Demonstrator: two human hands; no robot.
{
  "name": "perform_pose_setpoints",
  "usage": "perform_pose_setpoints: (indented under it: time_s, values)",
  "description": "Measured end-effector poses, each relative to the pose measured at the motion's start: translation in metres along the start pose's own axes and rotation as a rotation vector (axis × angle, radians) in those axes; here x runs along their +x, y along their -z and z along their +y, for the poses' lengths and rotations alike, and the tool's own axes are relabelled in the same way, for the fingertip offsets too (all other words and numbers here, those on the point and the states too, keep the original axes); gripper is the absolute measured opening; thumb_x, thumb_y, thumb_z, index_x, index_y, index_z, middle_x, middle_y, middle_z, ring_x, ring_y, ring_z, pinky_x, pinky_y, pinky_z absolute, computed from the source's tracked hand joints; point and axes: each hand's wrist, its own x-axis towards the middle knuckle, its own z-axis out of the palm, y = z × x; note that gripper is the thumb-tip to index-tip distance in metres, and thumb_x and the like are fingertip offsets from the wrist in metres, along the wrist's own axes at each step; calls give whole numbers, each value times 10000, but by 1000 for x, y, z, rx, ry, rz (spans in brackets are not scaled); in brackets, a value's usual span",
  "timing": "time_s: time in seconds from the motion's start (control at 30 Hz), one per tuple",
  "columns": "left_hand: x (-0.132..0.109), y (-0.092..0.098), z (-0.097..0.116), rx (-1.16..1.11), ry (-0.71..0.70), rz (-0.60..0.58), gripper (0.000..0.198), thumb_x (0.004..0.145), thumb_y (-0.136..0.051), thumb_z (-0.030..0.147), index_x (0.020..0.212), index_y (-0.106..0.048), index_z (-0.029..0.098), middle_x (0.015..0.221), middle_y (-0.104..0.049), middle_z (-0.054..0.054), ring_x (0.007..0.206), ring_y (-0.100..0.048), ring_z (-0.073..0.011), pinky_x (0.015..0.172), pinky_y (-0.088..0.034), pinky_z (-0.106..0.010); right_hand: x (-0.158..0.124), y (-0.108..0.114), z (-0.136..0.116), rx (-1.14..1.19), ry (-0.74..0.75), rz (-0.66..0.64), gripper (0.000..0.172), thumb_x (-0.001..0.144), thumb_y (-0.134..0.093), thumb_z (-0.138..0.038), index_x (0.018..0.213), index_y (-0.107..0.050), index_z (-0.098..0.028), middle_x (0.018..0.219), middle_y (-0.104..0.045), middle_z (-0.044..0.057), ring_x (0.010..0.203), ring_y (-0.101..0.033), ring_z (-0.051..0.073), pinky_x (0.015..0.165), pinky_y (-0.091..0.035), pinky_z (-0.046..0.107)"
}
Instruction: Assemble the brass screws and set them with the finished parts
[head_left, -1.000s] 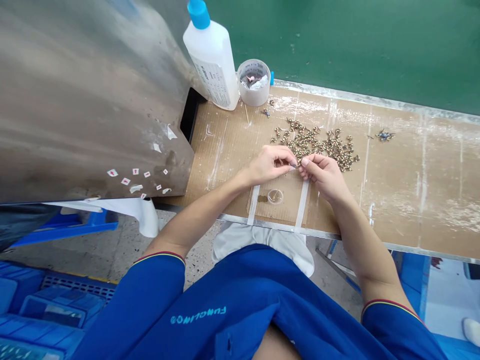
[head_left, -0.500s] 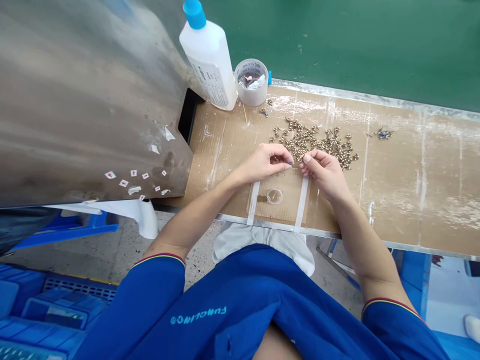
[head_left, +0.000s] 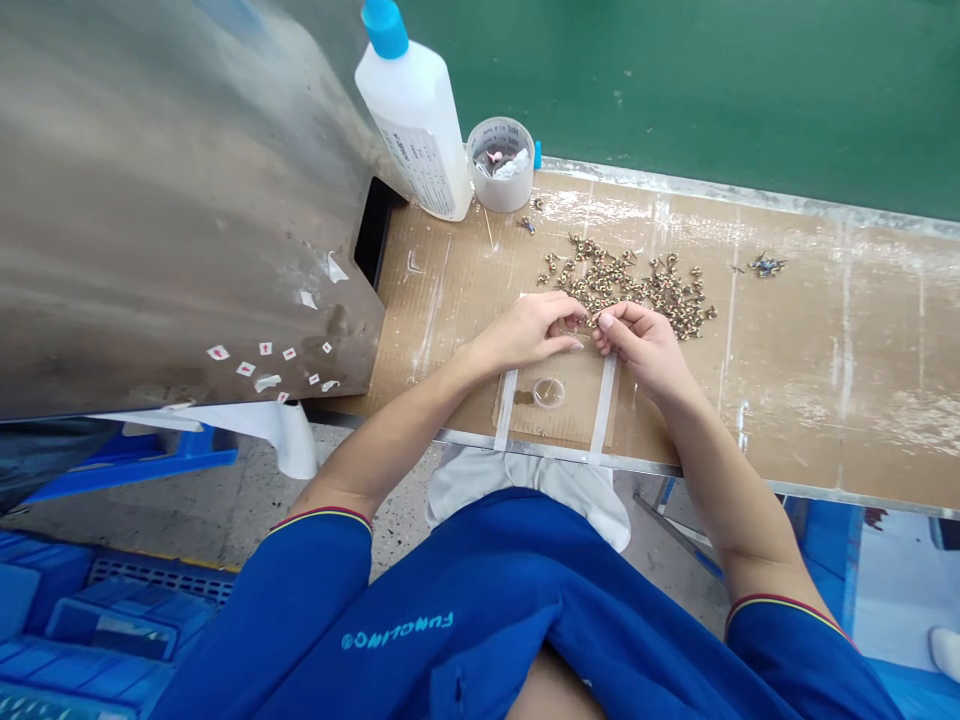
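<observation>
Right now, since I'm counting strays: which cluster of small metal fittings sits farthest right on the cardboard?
The small bluish tangle, lying apart to the right of the large brass heap and darker than it.

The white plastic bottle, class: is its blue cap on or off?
On: the blue cap sits atop the white plastic bottle.

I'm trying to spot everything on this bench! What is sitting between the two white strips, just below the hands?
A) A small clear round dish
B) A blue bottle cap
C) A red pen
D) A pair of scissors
A. The small clear round dish sits between the two white tape strips, just below the left hand and the right hand.
</observation>
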Motion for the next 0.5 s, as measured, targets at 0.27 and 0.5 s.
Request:
perform_pose_setpoints:
  time_s: [0.27, 0.5]
  values:
    - [2, -4, 5, -92, 26, 103, 58, 890, -662, 190, 869, -709, 164, 846, -703, -45, 808, -628, -162, 794, -467, -283, -1, -1, 2, -44, 44, -35, 527, 765, -790, -731, 825, -666, -222, 694, -659, -4, 616, -595, 127, 596, -531, 272]
    - [2, -5, 15, -212, 88, 36, 125, 891, -550, 175, 805, -639, 156, 687, -593, 6, 629, -498, -116, 658, -389, -250, -2, -4, 2, -111, 124, -2, 521, 787, -765, -739, 847, -666, -231, 714, -658, 6, 647, -617, 143, 600, -528, 286]
